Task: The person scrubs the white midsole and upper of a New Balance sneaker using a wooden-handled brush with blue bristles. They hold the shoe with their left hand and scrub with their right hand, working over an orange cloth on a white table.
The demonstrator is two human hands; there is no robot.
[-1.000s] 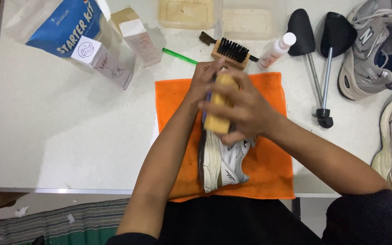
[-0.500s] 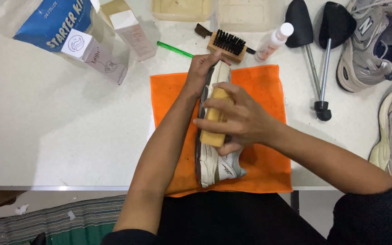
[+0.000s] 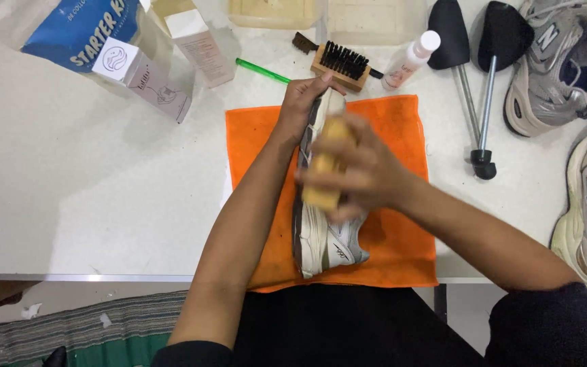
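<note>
A white sneaker (image 3: 321, 231) is laid on its side on an orange cloth (image 3: 402, 122) at the near edge of the tabletop (image 3: 90, 190), toe pointing to the far edge. The toe end is gripped by the left hand (image 3: 300, 105), fingers closed around it. A wooden brush (image 3: 326, 166) is clasped in the right hand (image 3: 368, 173) and pressed on the sneaker's side; the hand is blurred. Near the far edge lie another brush (image 3: 340, 64), a small bottle (image 3: 409, 60), 2 shoe trees (image 3: 473, 81) and boxes (image 3: 151, 81)
</note>
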